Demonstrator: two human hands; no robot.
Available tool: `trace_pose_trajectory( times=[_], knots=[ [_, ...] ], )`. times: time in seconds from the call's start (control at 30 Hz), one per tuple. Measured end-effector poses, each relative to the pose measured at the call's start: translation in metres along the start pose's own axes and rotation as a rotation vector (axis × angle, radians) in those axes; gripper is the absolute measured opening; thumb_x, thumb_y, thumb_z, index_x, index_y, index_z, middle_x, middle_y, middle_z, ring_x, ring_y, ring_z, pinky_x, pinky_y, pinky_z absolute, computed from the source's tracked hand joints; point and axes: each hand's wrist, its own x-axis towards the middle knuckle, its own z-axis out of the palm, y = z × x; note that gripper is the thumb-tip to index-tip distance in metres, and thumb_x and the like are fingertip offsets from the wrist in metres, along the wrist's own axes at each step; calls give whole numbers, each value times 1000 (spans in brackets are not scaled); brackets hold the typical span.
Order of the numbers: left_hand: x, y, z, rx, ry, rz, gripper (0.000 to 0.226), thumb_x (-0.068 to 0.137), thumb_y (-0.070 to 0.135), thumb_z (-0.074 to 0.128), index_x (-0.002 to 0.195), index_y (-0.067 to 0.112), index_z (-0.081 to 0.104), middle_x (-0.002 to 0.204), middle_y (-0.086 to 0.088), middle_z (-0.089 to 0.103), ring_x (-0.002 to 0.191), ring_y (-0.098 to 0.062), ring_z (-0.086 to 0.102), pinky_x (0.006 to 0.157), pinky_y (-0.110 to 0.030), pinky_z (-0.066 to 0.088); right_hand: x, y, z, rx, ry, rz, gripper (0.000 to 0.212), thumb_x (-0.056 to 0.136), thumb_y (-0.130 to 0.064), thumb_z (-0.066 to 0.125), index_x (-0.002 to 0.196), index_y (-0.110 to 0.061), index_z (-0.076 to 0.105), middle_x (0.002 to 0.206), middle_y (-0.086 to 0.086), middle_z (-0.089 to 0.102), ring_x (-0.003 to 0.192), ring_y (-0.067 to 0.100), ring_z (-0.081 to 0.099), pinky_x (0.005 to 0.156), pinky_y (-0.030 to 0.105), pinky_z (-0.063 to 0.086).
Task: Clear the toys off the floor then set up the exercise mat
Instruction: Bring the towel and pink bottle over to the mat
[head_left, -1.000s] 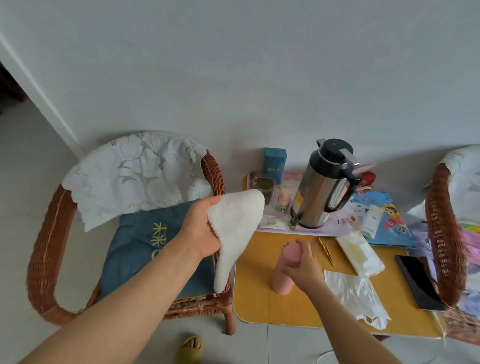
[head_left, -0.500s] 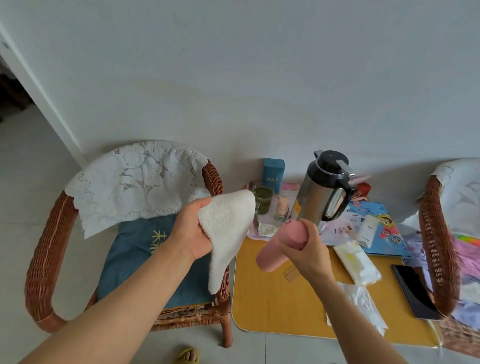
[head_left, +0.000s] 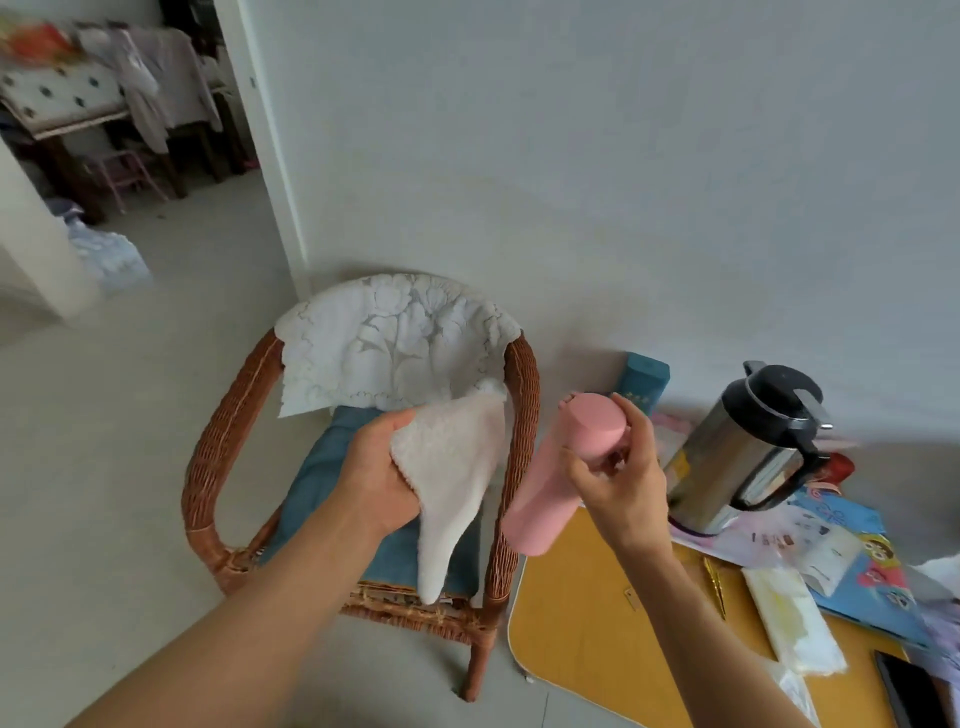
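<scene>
While left hand (head_left: 379, 478) grips white cloth (head_left: 457, 478) and right hand (head_left: 618, 478) clamps pink bottle (head_left: 561, 478), wicker chair (head_left: 514, 415) sits beside counter (head_left: 571, 623) edge, open floor (head_left: 104, 441) left of chair.

No legible text: faint marks on the teal box (head_left: 645, 382) unreadable.

Both arms out front — each hand gripping.
Left hand (head_left: 382, 480) fingers curled, clutching cloth (head_left: 452, 478); right hand (head_left: 621, 480) raised, wrapped round pink bottle (head_left: 561, 470), thumb forward.
</scene>
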Motion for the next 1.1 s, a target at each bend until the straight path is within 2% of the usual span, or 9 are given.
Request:
trace_pose_trajectory(
  times=[0.1,0.27,0.4,0.6,0.7,0.77,0.83,0.93,1.1],
  knots=[
    [-14,20,-25,-48,37,60,24,91,23,47,85,7,65,74,-12,70,81,-26,60,74,-37,47,-1,-15,26,20,-73,-58,76,62,-46,66,129,-23,38,102,-25,49,86,-8,56,66,1,44],
    [-46,66,-82,-105,71,171,23,89,19,46,90,6,64,80,-11,66,78,-24,61,70,-32,50,-4,-53,88,40,-181,-112,70,73,-14,76,132,-21,39,103,-14,54,83,-13,56,65,3,46],
    [-75,103,-139,-161,151,236,22,86,19,46,88,6,64,79,-11,64,76,-25,60,66,-32,49,-20,-93,149,78,-275,-160,70,73,-9,76,133,-17,40,95,-23,51,77,-5,58,68,12,47],
    [-134,162,-239,-247,232,311,27,86,21,41,88,5,63,75,-12,68,67,-26,67,70,-31,52,-67,-158,255,142,-450,-232,74,70,-25,77,133,-20,39,103,-29,47,87,-4,56,74,18,50],
    [-163,188,-293,-276,286,358,27,86,22,41,87,6,62,74,-11,68,66,-27,66,73,-32,51,-92,-189,305,165,-520,-247,69,74,-15,76,131,-21,39,103,-29,46,87,-3,56,73,13,48],
    [-183,203,-322,-304,322,374,28,88,23,40,87,6,62,72,-12,70,62,-26,69,65,-34,56,-107,-207,334,177,-556,-255,68,75,-11,74,132,-22,39,102,-29,46,85,-2,56,73,19,50],
    [-206,218,-355,-336,364,413,30,90,24,39,88,5,63,73,-13,71,61,-27,70,67,-37,56,-124,-228,368,194,-589,-253,68,75,-11,73,133,-23,40,100,-29,45,83,-1,55,74,26,52],
    [-238,235,-394,-384,431,466,31,90,25,39,91,5,63,77,-14,72,65,-28,70,83,-41,46,-146,-256,408,226,-648,-248,67,76,-12,72,133,-26,40,96,-27,47,79,2,55,70,26,51],
    [-284,257,-449,-501,557,559,30,89,25,41,97,5,62,87,-15,71,90,-32,61,90,-43,43,-172,-299,472,277,-829,-261,70,76,-8,72,134,-27,38,93,-27,46,77,2,54,66,22,49]
  ],
)
